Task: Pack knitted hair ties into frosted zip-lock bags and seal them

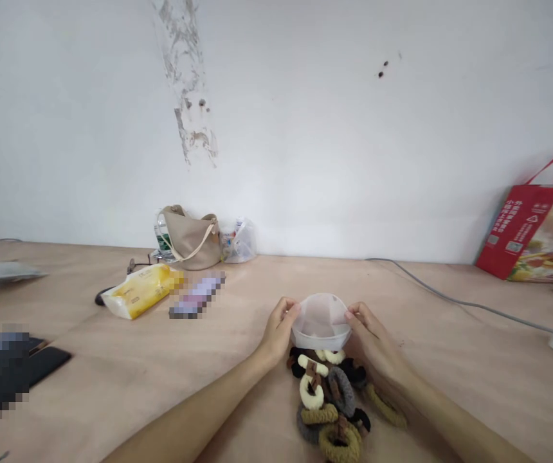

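Between my two hands a whitish, see-through plastic bag [322, 342] is held with its mouth spread wide. My left hand [280, 329] pinches the left side of its rim, thumb against fingers. At the right side of the rim, my right hand [371, 329] grips the plastic the same way. Just below the bag, on the table, lies a pile of fluffy hair ties [341, 389] in cream, grey, black and olive-brown, several with small brown tags. One olive hair tie [386, 406] lies at the pile's right edge, near my right forearm.
A yellow tissue pack [144, 289] and a blurred-out phone [198, 297] lie left of centre. Behind them stand a beige handbag [192, 238] and a clear plastic bag [242, 243]. A red shopping bag [508, 225] stands far right, with a grey cable [443, 296] nearby. Dark devices [40, 370] lie left.
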`<act>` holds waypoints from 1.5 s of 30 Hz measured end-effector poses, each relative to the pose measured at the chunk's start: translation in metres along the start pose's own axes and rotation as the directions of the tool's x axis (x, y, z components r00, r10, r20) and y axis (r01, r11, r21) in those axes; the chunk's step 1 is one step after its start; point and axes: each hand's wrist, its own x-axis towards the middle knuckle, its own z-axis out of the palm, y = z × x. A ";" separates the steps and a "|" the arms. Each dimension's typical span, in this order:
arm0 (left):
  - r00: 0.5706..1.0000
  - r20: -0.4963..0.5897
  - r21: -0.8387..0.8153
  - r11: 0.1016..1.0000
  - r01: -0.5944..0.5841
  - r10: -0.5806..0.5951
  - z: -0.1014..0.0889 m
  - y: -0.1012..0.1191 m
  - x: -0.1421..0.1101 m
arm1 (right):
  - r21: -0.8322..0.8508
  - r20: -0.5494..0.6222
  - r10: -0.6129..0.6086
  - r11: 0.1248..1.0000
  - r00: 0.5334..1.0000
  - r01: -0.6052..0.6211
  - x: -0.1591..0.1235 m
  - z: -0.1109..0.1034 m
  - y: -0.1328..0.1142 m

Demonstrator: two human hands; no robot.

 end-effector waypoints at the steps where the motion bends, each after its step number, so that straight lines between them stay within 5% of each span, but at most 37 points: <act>1: 1.000 0.017 -0.002 1.000 0.013 -0.013 0.001 -0.002 0.001 | -0.004 0.030 0.009 1.000 1.000 -0.009 0.001 0.000 0.002; 6: 0.999 0.027 0.001 1.000 0.027 -0.027 -0.001 -0.010 0.001 | -0.032 0.116 0.005 0.999 0.993 -0.001 0.002 -0.003 0.005; 12: 0.992 -0.110 0.065 0.996 -0.058 0.065 -0.019 -0.002 -0.017 | -0.090 0.028 -0.011 0.996 1.000 0.013 -0.025 -0.026 0.010; 14: 0.982 -0.148 0.098 0.990 -0.099 0.113 -0.027 0.007 -0.028 | -0.214 0.006 -0.086 0.973 0.996 0.085 -0.041 -0.040 0.013; 17: 0.955 -0.074 0.176 0.946 -0.271 0.287 -0.037 0.019 -0.049 | -0.383 0.142 -0.318 0.855 0.937 0.348 -0.064 -0.059 0.010; 20: 0.786 0.269 0.276 0.737 -0.617 0.557 -0.042 0.027 -0.070 | -0.445 0.310 -0.467 0.699 0.828 0.560 -0.077 -0.067 0.002; 21: 0.728 0.369 0.288 0.673 -0.681 0.578 -0.041 0.028 -0.076 | -0.462 0.342 -0.473 0.668 0.812 0.583 -0.078 -0.067 -0.001; 23: 0.683 0.482 0.312 0.621 -0.719 0.549 -0.038 0.028 -0.084 | -0.491 0.374 -0.449 0.647 0.812 0.584 -0.077 -0.066 -0.003; 30: 0.691 0.487 0.342 0.612 -0.713 0.534 -0.027 0.021 -0.086 | -0.530 0.281 -0.549 0.595 0.787 0.604 -0.074 -0.067 0.008; 36: 0.698 0.447 0.325 0.625 -0.710 0.560 -0.026 0.024 -0.086 | -0.386 0.280 -0.503 0.721 0.818 0.576 -0.083 -0.065 0.005; 42: 0.691 0.348 0.364 0.588 -0.723 0.634 -0.028 0.029 -0.082 | -0.451 0.209 -0.656 0.593 0.725 0.667 -0.060 -0.045 -0.016; 45: 0.689 0.327 0.387 0.574 -0.722 0.646 -0.028 0.029 -0.080 | -0.547 0.177 -0.654 0.556 0.735 0.626 -0.037 -0.026 -0.026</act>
